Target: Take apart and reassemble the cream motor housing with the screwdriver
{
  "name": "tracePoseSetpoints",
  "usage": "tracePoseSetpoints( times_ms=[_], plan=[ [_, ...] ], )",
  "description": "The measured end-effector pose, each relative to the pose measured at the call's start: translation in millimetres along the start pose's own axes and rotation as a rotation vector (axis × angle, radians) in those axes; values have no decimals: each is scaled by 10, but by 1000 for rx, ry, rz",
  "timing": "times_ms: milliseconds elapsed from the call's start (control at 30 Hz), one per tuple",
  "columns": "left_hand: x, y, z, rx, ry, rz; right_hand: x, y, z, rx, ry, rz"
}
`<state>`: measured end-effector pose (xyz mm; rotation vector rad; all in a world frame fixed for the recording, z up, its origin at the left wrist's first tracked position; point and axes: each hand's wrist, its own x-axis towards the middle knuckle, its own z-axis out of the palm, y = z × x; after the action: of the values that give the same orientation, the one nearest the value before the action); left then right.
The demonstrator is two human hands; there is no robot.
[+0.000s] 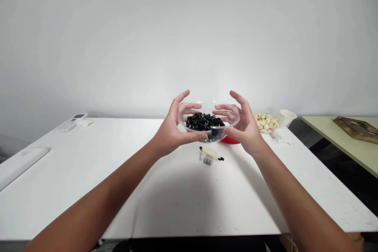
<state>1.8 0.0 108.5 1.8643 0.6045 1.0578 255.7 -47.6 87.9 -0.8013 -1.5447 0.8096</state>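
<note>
Currently, two hands grip one clear plastic bowl (208, 106) above the white worktop (88, 197). The left hand (173, 128) and right hand (243, 126) each cup one side, with fingers spread and curved and forearms angled inward from the lower corners of the view. Both hands are partly open around the rim; neither is fully closed.

The bowl contains one heap of black ring-shaped pieces (203, 122), too many to count. One red object (229, 140) shows behind and below the bowl, partly hidden by it. Nearer the person, one small white plastic fitting (209, 155) with black ends rests on the worktop. To the right stand one pile of pale nuts (266, 123) and one white cup (287, 118), tilted and just beside the pile. One white handheld device (75, 120) lies at the far left.
</note>
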Motion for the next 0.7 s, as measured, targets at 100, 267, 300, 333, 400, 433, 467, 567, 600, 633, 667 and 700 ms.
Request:
tracePoseSetpoints(
  times_ms=[100,267,300,333,400,433,467,567,600,633,667,700],
  plan=[
    [216,216,147,4,46,56,12,-207,-97,-38,37,-28],
    [416,399,340,75,76,78,15,-344,-173,-50,69,-86],
    [430,407,363,84,65,83,10,-343,-175,-40,94,-94],
    [437,407,381,89,54,88,1,-336,-172,-30,118,-100],
    [426,395,403,92,40,95,-23,-315,-158,-21,161,-109],
    [412,388,408,91,36,96,-39,-306,-147,-25,184,-112],
    [394,383,411,87,33,98,-56,-301,-132,-35,211,-116],
    [335,396,420,61,20,106,-109,-319,-76,-74,283,-131],
    [318,411,424,47,16,111,-125,-337,-56,-87,297,-140],
    [304,429,430,31,13,116,-140,-360,-35,-95,308,-150],
    [291,449,436,14,11,119,-153,-386,-14,-100,319,-164],
    [281,469,443,-5,8,118,-166,-414,6,-103,330,-179]
  ],
)
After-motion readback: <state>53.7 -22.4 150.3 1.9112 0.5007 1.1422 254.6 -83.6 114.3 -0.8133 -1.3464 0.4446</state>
